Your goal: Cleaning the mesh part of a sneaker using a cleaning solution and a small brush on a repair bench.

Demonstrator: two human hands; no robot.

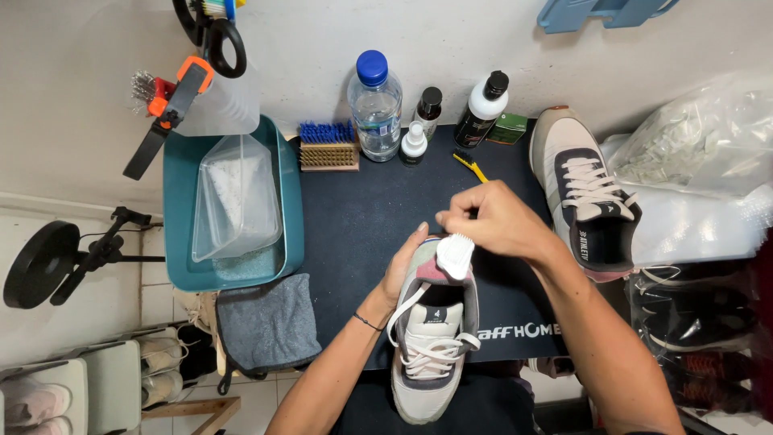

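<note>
Matt dark rubbery mat (378,217), clear glossy plastic bottle (375,109), grey cloth towel (268,322)

left hand (400,270) half behind sneaker (431,338), brush handle (469,167) partly hidden

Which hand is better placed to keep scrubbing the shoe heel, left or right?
Right, most likely. The right hand already grips the white brush, bristles at the heel of the sneaker. The left hand cups the sneaker's heel side, steadying it, so it is occupied.

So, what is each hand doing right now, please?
Left hand: closed on the shoe, steadying it.
Right hand: closed on a white brush.
</note>
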